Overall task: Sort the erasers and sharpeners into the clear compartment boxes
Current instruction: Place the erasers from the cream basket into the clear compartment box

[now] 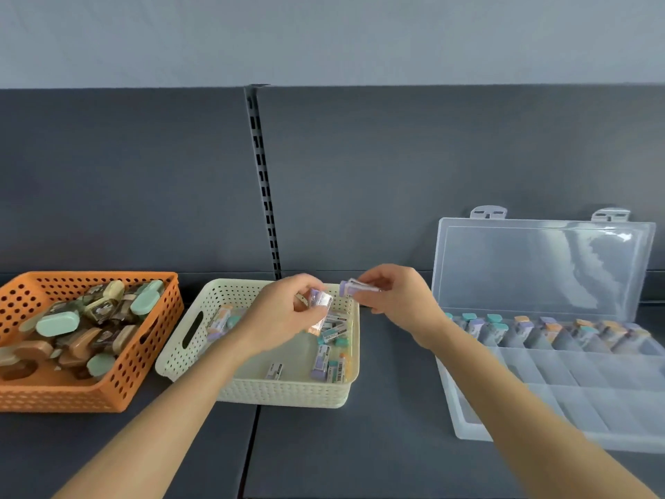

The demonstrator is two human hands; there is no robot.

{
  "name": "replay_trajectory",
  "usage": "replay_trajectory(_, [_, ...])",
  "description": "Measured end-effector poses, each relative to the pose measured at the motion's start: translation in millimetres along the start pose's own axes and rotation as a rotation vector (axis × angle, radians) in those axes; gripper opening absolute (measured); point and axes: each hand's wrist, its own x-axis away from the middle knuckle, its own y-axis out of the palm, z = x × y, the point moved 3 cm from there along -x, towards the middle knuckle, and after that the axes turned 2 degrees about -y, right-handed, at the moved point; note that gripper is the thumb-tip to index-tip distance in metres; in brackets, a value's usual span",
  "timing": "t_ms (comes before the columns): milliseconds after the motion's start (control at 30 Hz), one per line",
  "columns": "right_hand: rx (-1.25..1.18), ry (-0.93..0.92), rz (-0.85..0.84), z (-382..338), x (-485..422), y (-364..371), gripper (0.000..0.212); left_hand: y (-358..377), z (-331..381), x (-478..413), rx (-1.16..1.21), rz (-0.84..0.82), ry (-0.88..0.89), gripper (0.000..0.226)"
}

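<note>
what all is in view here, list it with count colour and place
orange basket: one, orange, far left
sharpeners: many, green, brown, cream, in orange basket
cream basket: one, cream, centre
loose erasers: several, purple, teal, in cream basket
clear compartment box: one, clear, right, lid open
sorted erasers: many, mixed colours, box's far row
left eraser: one, purple, wrapped
right eraser: one, purple
shelf: one, dark grey
left hand: grips left eraser
right hand: pinches right eraser
</note>
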Motion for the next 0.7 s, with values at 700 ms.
replay_trajectory(700, [0.366, 0.059, 0.243, 102, 88, -143, 0.023, 167, 105, -27, 0.163, -0.074, 0.064, 0.024])
